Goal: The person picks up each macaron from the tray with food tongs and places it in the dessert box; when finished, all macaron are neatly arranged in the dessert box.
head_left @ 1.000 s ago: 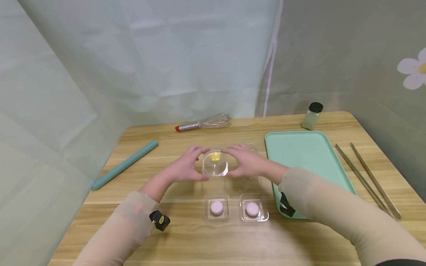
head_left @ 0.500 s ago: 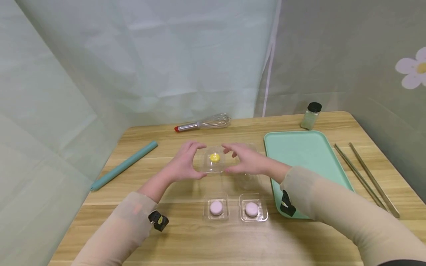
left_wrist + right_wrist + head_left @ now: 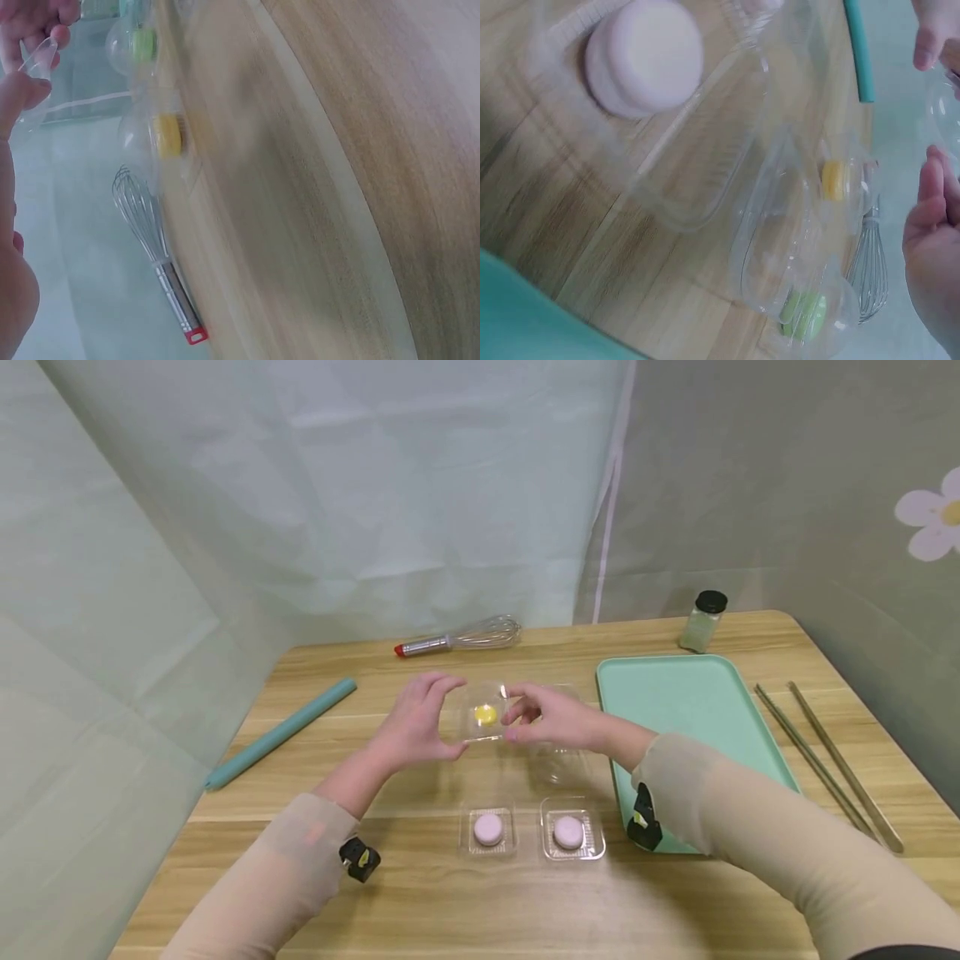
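I saw both hands raised over the table point(image 3: 420, 910), meeting just behind the two pink macarons point(image 3: 488, 829). The left hand point(image 3: 415, 727) came in from the left of the clear lid point(image 3: 480, 714), forearm angled forward, palm turned toward the right hand. Its fingers were curled over the lid's far edge with the thumb under the near edge, so they were clamped on the lid. The right hand point(image 3: 555, 718) came in from the right of the lid, wrist bent inward. Its fingertips point(image 3: 516, 717) were drawn together and pinched the lid's right edge. In the left wrist view I saw that same thin plastic nipped between thumb and fingers point(image 3: 34, 56).

The lid was held above the table, tilted, and through it I saw the yellow macaron point(image 3: 485, 714) in its clear case. The right wrist view showed this macaron point(image 3: 832, 180) lying apart from the hands, beside a green macaron point(image 3: 804, 315).

Right of the lid lay the green tray point(image 3: 690, 710). Behind the lid lay the whisk point(image 3: 465, 637). Left of the lid lay a teal rod point(image 3: 281, 732).
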{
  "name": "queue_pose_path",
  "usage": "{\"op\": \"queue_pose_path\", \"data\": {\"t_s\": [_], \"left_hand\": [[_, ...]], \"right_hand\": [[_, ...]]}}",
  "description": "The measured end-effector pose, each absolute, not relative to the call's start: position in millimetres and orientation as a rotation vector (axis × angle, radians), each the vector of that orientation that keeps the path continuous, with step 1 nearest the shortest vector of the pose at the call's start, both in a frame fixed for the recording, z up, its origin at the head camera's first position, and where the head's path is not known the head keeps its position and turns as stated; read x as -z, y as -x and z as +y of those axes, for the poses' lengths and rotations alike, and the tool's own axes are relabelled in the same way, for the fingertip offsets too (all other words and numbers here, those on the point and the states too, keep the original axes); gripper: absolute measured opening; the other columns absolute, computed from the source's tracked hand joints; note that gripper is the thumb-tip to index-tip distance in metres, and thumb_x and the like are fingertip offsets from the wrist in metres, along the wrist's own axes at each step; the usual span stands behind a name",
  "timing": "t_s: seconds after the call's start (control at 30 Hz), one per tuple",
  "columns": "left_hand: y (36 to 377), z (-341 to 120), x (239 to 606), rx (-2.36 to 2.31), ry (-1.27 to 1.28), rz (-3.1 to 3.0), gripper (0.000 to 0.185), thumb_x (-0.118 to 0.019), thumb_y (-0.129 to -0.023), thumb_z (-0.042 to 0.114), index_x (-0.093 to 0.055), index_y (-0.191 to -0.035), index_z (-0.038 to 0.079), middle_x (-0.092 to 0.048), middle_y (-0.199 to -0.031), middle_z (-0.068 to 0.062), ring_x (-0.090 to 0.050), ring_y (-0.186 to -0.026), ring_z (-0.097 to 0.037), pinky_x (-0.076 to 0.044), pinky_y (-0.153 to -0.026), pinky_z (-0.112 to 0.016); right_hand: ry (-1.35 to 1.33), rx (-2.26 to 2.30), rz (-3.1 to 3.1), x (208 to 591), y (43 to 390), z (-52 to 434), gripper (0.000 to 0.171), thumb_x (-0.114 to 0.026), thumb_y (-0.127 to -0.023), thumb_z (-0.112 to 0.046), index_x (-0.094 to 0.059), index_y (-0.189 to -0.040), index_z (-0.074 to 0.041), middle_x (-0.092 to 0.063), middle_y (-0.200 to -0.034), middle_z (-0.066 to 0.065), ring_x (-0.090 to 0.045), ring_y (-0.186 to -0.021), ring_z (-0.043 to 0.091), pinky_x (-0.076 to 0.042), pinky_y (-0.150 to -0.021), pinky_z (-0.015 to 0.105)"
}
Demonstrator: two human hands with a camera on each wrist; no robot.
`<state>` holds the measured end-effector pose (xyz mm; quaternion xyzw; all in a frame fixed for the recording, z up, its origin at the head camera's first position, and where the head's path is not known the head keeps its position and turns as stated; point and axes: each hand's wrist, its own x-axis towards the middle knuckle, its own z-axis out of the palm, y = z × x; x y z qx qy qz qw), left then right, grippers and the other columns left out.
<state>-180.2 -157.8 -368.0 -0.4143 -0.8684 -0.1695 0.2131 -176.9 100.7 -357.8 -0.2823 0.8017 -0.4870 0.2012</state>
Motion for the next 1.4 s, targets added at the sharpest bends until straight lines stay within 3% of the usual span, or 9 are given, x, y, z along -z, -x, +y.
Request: {"op": "queue_pose_path", "data": {"t_s": [0.2,0.4,0.73,1.1,1.3,1.4], "left_hand": [[182,-156,370,0.416,1.214,-2.258,0.09,-0.086,-0.052,0.03,-0.041,-0.125,0.004,-0.044,-0.115,-0.016,-0.044,-0.098,-0.03,-0.04,-0.079,-0.046],[182,-152,371,0.419,1.271,-2.193,0.088,-0.084,-0.052,0.032,-0.043,-0.124,0.003,-0.045,-0.114,-0.014,-0.045,-0.093,-0.03,-0.04,-0.077,-0.042],[178,-148,370,0.409,1.306,-2.164,0.088,-0.085,-0.054,0.031,-0.041,-0.125,0.003,-0.044,-0.116,-0.016,-0.044,-0.095,-0.028,-0.041,-0.078,-0.039],[177,-149,371,0.397,1.345,-2.184,0.095,-0.086,-0.054,0.04,-0.04,-0.128,0.002,-0.044,-0.12,-0.013,-0.044,-0.1,-0.026,-0.04,-0.081,-0.037],[172,-153,368,0.491,1.283,-2.463,0.104,-0.084,-0.056,0.049,-0.037,-0.137,0.003,-0.042,-0.128,-0.014,-0.041,-0.11,-0.028,-0.037,-0.093,-0.042],[170,-155,365,0.606,1.235,-2.713,0.105,-0.082,-0.059,0.049,-0.033,-0.142,0.008,-0.037,-0.135,-0.012,-0.035,-0.12,-0.028,-0.034,-0.098,-0.047]], "right_hand": [[0.67,1.49,2.068,359,177,100,0.049,-0.046,-0.097,-0.032,-0.041,-0.136,-0.004,-0.065,-0.108,0.011,-0.06,-0.091,0.024,-0.045,-0.069,0.031],[0.449,1.617,1.796,358,177,97,0.065,-0.028,-0.097,-0.052,-0.039,-0.135,-0.001,-0.062,-0.108,0.022,-0.056,-0.079,0.021,-0.037,-0.061,0.025],[0.381,1.577,1.628,360,177,93,0.073,-0.014,-0.095,-0.061,-0.032,-0.135,-0.003,-0.063,-0.089,0.014,-0.053,-0.07,0.017,-0.037,-0.059,0.024],[0.376,1.547,1.696,365,178,93,0.062,-0.027,-0.095,-0.052,-0.035,-0.133,-0.004,-0.059,-0.094,0.016,-0.049,-0.076,0.019,-0.039,-0.068,0.027],[0.548,1.506,1.891,369,179,97,0.053,-0.04,-0.096,-0.038,-0.038,-0.134,0.0,-0.056,-0.104,0.022,-0.049,-0.087,0.026,-0.041,-0.074,0.033],[0.682,1.425,2.075,370,178,99,0.047,-0.051,-0.095,-0.031,-0.044,-0.132,-0.004,-0.059,-0.106,0.018,-0.053,-0.092,0.026,-0.045,-0.076,0.035]]}}
